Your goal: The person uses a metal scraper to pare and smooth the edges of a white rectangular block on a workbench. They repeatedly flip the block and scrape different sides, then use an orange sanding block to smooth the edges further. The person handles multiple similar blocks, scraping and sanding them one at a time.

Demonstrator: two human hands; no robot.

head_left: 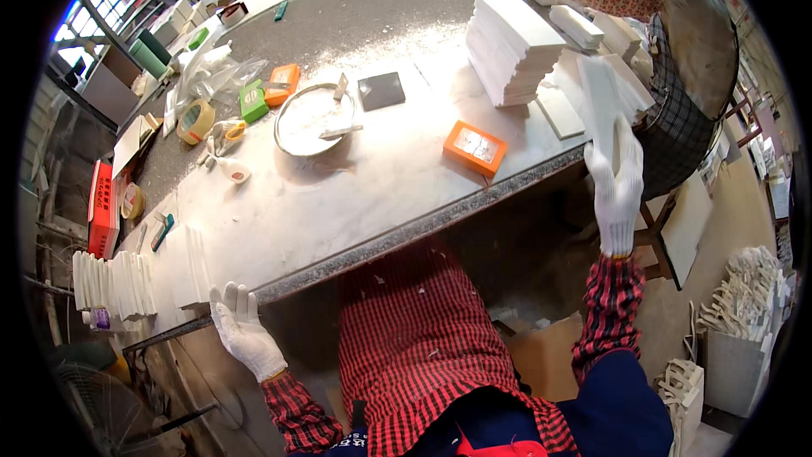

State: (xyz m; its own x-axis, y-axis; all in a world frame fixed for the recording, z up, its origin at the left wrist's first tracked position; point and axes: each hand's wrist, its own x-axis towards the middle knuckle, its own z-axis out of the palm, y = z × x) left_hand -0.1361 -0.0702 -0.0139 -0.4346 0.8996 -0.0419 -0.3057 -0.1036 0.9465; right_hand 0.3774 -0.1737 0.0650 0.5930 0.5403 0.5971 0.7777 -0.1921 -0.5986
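Observation:
My right hand [616,190], in a white glove, grips a long white stone tile [599,97] at the right end of the table. The tile points away from me. Beside it rises a tall stack of white tiles [512,51], with one thin flat tile [560,112] lying at its foot. My left hand [245,330], gloved too, is open at the table's front edge with its fingers stretched out. Close to those fingers stand several white tiles [190,267] in a row, and more upright tiles [114,283] are further left.
On the table [364,220] lie an orange box [475,148], a round tray [292,148], a dark square plate [381,91], a green box [253,101] and a tape roll [196,121]. A co-worker [677,51] sits at the right. A bin of offcuts [736,364] stands on the floor.

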